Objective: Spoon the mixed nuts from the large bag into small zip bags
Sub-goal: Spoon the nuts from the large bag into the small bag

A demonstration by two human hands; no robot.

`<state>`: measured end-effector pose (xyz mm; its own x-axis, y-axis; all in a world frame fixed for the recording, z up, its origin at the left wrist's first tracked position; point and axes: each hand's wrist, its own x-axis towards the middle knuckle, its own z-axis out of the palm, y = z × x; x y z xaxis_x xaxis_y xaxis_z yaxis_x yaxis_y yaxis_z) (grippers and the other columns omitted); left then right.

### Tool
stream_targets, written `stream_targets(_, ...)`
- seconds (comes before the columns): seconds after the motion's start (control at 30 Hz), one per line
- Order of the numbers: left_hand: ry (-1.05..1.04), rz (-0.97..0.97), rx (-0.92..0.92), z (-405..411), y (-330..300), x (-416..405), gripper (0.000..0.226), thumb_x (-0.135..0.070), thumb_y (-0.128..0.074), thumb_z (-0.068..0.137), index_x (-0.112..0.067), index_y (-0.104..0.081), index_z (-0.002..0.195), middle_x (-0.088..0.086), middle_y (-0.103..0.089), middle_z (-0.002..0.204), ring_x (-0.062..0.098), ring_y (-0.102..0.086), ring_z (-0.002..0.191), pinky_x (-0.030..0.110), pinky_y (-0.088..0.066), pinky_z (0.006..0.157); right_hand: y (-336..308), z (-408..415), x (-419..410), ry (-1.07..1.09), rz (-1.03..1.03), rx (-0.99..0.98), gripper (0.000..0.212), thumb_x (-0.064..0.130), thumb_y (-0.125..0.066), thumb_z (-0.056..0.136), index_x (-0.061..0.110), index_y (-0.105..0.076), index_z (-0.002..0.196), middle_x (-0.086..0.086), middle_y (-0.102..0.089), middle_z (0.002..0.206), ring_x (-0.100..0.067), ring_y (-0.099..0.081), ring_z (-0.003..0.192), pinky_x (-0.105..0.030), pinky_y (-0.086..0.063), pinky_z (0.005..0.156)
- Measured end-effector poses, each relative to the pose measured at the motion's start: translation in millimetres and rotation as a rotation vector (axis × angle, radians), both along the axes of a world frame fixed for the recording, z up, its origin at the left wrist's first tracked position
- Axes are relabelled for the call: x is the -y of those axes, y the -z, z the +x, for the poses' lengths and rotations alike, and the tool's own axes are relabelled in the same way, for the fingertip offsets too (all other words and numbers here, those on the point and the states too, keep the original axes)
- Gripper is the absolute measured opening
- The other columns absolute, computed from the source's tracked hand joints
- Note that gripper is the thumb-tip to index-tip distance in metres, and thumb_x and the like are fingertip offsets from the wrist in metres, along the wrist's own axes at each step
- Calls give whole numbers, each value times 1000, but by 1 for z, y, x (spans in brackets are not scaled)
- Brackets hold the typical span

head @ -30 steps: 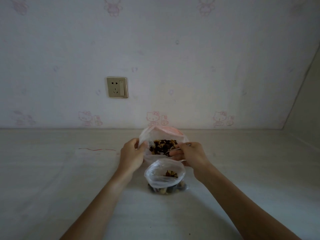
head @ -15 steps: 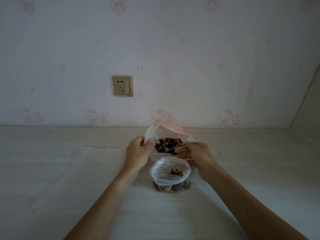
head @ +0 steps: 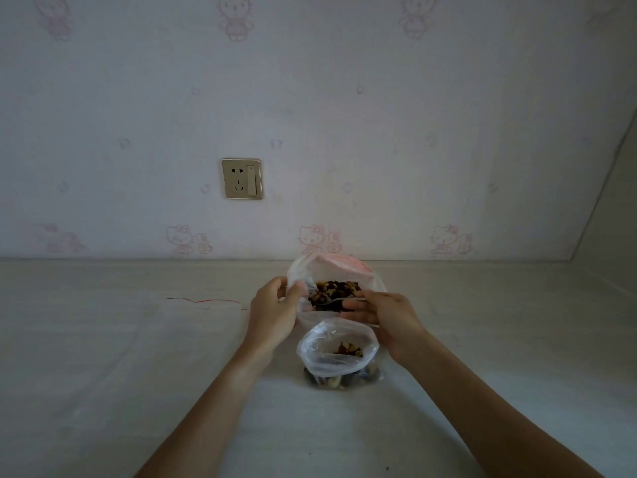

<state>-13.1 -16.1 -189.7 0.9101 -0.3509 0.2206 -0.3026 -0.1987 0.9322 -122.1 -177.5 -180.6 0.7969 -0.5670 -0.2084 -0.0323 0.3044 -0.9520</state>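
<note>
While you are looking down at the pale surface (head: 103, 391), it is stretching from the near edge to the far wall (head: 344, 115), which is papered with faint pink cartoon cats. A beige socket plate (head: 242, 179) is sitting on that wall, left of centre. A thin red thread (head: 206, 300) is lying on the surface to the left of your hands.

Toward the far side, the large bag (head: 331, 270) is standing open with the mixed nuts (head: 332, 291) showing dark inside it. Just nearer to you, touching its front, the small zip bag (head: 339, 353) is standing with its mouth open, and a layer of nuts is lying in its bottom.

Your left hand (head: 272, 315) is pinching the left rim of the large bag between thumb and fingers. Your right hand (head: 382, 315) is gripping the handle of a spoon (head: 336, 301) at the bag's right side; the spoon is reaching leftward over the nuts inside the large bag, though you cannot tell whether its bowl is loaded.
</note>
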Motion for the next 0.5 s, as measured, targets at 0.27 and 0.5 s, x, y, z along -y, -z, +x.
stream_targets(0.27, -82, 58, 100, 8, 2, -5, 26, -45, -60, 100, -21, -70, 104, -10, -72, 99, 16, -70, 90, 44, -59, 85, -13, -22, 15, 32, -103, 84, 25, 19, -48, 109, 1, -64, 116, -14, -79, 96, -30, -78, 84, -33, -57, 52)
stream_targets(0.5, -246, 220, 284, 0, -1, -18, 31, -53, -68, 92, -25, -58, 97, -8, -63, 95, 10, -62, 83, 31, -47, 69, -45, -53, 21, -38, -212, 146, 26, 19, -47, 109, 0, -65, 113, -17, -79, 97, -33, -77, 85, -32, -57, 52)
